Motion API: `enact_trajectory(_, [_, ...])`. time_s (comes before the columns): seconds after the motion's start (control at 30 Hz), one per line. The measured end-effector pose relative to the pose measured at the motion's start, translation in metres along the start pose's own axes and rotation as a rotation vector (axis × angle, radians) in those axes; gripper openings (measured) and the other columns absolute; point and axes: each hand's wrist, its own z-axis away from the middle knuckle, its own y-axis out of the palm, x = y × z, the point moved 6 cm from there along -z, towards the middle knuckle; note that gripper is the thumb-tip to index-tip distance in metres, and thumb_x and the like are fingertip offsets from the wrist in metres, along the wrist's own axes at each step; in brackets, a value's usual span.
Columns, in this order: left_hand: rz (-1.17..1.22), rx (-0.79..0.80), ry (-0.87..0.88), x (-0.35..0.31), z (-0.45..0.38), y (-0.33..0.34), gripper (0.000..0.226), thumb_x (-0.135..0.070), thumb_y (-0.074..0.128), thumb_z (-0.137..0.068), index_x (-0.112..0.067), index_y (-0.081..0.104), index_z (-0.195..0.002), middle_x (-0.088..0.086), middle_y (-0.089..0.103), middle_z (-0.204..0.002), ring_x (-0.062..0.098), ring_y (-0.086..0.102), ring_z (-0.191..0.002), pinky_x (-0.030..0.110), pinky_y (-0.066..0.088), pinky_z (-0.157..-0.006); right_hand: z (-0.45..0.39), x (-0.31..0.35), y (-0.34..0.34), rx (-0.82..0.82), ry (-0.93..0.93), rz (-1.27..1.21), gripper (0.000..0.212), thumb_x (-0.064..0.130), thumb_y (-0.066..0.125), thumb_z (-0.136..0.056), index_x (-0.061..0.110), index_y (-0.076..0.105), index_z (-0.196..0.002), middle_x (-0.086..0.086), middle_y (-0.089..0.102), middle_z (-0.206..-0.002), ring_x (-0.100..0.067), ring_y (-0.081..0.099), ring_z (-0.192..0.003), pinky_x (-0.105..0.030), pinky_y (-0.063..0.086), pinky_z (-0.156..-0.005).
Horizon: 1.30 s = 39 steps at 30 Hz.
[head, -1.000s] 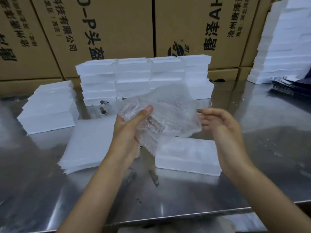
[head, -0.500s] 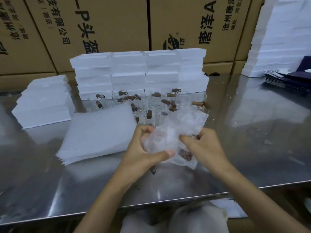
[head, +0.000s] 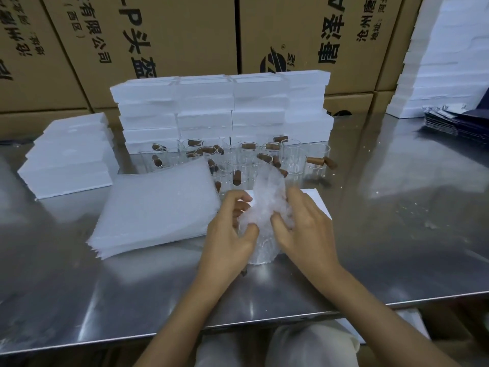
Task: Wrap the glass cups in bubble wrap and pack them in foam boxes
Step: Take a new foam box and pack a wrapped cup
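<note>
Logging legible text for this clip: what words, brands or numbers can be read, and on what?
"有限公司" and "(西区)": cardboard carton behind the foam boxes.
"-P头盔", in large print: same carton.
"唐泽 A", cut off at the frame top, above a round logo: right-hand carton.
"沧州", then characters too cut off to read: same carton.
Far-left carton: print too cropped to read.
Foam boxes, glass cups, bubble wrap: no text.

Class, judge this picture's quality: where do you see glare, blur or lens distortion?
Head view: glare and pale reflections streak the steel table; the wide lens leans the cardboard cartons outward; the glass cups blur together, hard to count; the bubble wrap between the left hand and right hand looks soft.
</note>
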Motion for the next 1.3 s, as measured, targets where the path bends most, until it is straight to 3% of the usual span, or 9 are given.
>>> enact_trajectory(0.17, [-0.094,-0.052,0.170,-0.011,-0.002,0.005,0.028,0.002,0.048,-0.073,-0.024,0.056,-0.080,-0.009,0.051,-0.089,0.012,0.053,-0.082,0.025,0.042,-0.072,0.008,0.008,0.007,0.060,-0.142,-0.136,0.013,0.011,0.052,-0.079,0.019,0.045,-0.086,0.006,0.042,-0.083,-0.015,0.040,-0.077,-0.029,0.035,-0.070])
enact_trajectory(0.37, [-0.224,-0.064,0.147,-0.001,-0.003,0.005,0.013,-0.007,0.048,-0.082,-0.009,0.059,-0.075,-0.004,0.055,-0.097,0.011,0.053,-0.092,0.015,0.040,-0.081,0.010,0.008,0.009,0.163,-0.143,-0.107,0.021,0.029,0.057,-0.084,0.009,0.062,-0.080,-0.003,0.062,-0.111,-0.021,0.052,-0.104,-0.030,0.034,-0.091])
enact_trajectory(0.6, [-0.208,-0.059,0.308,-0.014,0.009,-0.006,0.023,-0.012,0.042,-0.082,-0.015,0.061,-0.096,-0.014,0.056,-0.101,0.011,0.053,-0.102,0.022,0.042,-0.089,0.015,0.012,0.022,0.364,-0.181,-0.024,0.032,0.035,0.045,-0.088,0.015,0.071,-0.081,0.000,0.058,-0.114,-0.020,0.049,-0.110,-0.039,0.034,-0.096])
enact_trajectory(0.8, [-0.506,0.158,0.333,-0.004,0.014,0.000,0.027,-0.027,0.038,-0.090,-0.016,0.061,-0.080,-0.009,0.059,-0.084,0.012,0.050,-0.093,0.034,0.041,-0.088,0.014,0.011,-0.003,0.062,-0.145,-0.141,0.016,0.022,0.056,-0.077,0.014,0.068,-0.083,0.004,0.061,-0.096,-0.013,0.053,-0.095,-0.030,0.034,-0.090])
enact_trajectory(0.9, [-0.569,0.174,0.322,-0.005,0.015,0.003,0.028,-0.031,0.040,-0.090,-0.015,0.058,-0.078,-0.006,0.057,-0.080,0.016,0.050,-0.086,0.036,0.042,-0.085,0.017,0.018,-0.003,0.109,-0.229,-0.157,0.012,0.016,0.053,-0.079,0.013,0.064,-0.076,0.006,0.061,-0.086,-0.017,0.053,-0.090,-0.029,0.033,-0.089])
enact_trajectory(1.03, [-0.400,0.031,0.285,-0.011,0.021,-0.008,0.017,-0.026,0.045,-0.086,-0.019,0.058,-0.096,-0.013,0.058,-0.096,0.006,0.051,-0.088,0.019,0.040,-0.082,0.018,0.022,0.016,0.352,-0.283,-0.100,0.017,0.015,0.044,-0.078,0.011,0.060,-0.072,0.006,0.058,-0.076,-0.021,0.053,-0.101,-0.036,0.035,-0.099])
enact_trajectory(1.13, [-0.366,0.116,0.270,-0.010,0.023,-0.006,0.019,-0.026,0.045,-0.083,-0.023,0.057,-0.099,-0.018,0.050,-0.115,0.006,0.056,-0.097,0.028,0.047,-0.077,0.021,0.019,0.020,0.401,-0.259,-0.094,0.021,0.016,0.041,-0.077,0.012,0.062,-0.073,0.008,0.057,-0.073,-0.019,0.051,-0.108,-0.038,0.032,-0.105])
enact_trajectory(1.23, [-0.349,0.176,0.213,0.000,0.025,-0.003,0.023,-0.038,0.053,-0.079,-0.032,0.055,-0.101,-0.023,0.033,-0.143,0.000,0.053,-0.116,0.022,0.050,-0.080,0.019,0.017,0.013,0.344,-0.222,-0.198,0.024,0.015,0.041,-0.076,0.012,0.064,-0.081,0.006,0.062,-0.084,-0.019,0.054,-0.105,-0.036,0.035,-0.100])
enact_trajectory(1.3, [-0.381,0.177,0.210,0.004,0.026,0.000,0.024,-0.046,0.062,-0.078,-0.031,0.056,-0.097,-0.022,0.035,-0.140,-0.002,0.052,-0.115,0.015,0.046,-0.084,0.016,0.011,0.003,0.200,-0.147,-0.271,0.026,0.012,0.042,-0.076,0.011,0.064,-0.089,0.004,0.063,-0.095,-0.018,0.056,-0.099,-0.035,0.038,-0.093])
